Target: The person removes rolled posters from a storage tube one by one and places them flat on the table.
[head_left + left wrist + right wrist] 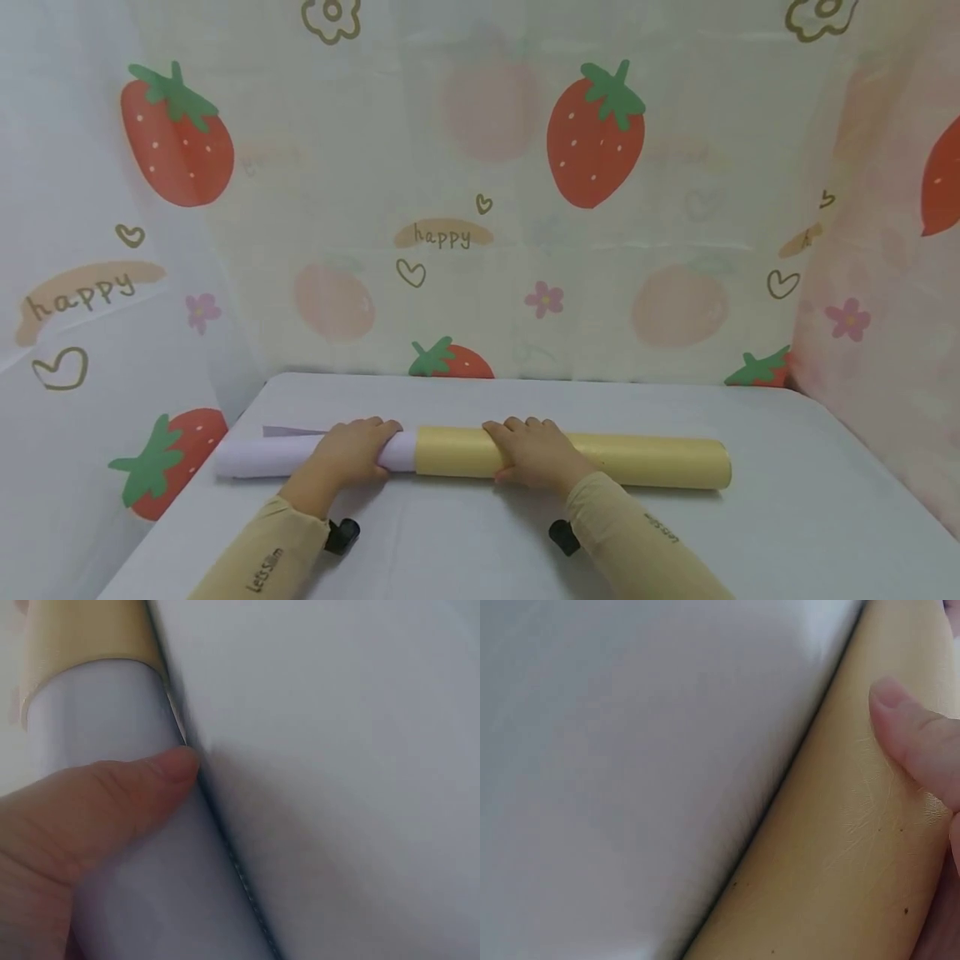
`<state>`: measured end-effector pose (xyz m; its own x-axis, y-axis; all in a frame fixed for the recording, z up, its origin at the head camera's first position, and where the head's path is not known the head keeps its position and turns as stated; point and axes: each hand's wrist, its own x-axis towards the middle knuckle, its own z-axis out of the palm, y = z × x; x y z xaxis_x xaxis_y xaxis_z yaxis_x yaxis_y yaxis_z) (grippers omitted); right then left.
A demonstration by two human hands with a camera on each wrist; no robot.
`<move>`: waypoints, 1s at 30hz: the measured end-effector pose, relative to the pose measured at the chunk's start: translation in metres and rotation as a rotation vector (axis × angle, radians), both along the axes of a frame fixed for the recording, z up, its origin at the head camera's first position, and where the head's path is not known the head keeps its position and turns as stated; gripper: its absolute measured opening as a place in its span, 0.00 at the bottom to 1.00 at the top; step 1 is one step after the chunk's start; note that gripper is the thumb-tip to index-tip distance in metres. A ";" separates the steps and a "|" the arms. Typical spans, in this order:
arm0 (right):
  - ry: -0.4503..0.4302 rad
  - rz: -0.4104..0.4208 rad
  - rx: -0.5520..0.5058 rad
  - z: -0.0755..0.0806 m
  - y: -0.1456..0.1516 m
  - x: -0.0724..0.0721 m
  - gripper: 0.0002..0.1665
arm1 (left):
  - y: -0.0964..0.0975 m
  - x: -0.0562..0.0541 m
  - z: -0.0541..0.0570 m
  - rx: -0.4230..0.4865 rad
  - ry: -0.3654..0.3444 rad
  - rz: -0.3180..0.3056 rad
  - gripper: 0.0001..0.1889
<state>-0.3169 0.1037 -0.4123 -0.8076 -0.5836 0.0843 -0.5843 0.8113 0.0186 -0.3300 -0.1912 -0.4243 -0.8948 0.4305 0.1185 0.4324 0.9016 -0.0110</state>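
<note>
A yellow-tan cardboard-like tube [652,461] lies crosswise on the white table, with a roll of pale lilac paper [262,457] reaching out of its left end. My left hand [348,454] grips the lilac roll just left of the tube's mouth; in the left wrist view its thumb [142,791] lies across the lilac roll, close to the yellow rim [97,664]. With the right hand [542,454] I hold the yellow tube left of its middle, thumb [900,712] along its near side in the right wrist view. The fingers on the far side are partly hidden.
The white table [465,550] has a rounded far edge against a hanging strawberry-print curtain [480,167], which also covers both sides. A loose paper edge [288,431] stands up behind the lilac roll. Black wrist cameras [342,536] sit below both hands.
</note>
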 end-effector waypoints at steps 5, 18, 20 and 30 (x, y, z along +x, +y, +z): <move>-0.004 -0.002 0.013 0.000 0.006 -0.001 0.43 | 0.006 0.001 0.000 0.006 0.001 -0.006 0.30; -0.009 -0.002 -0.023 0.002 0.044 -0.001 0.43 | 0.011 0.005 0.002 0.026 0.002 0.000 0.28; -0.021 -0.007 -0.028 0.001 0.049 -0.002 0.43 | 0.008 0.006 0.002 0.032 0.000 0.013 0.28; -0.072 -0.085 -0.030 0.003 0.072 -0.003 0.44 | 0.004 0.011 0.004 0.035 -0.020 0.013 0.26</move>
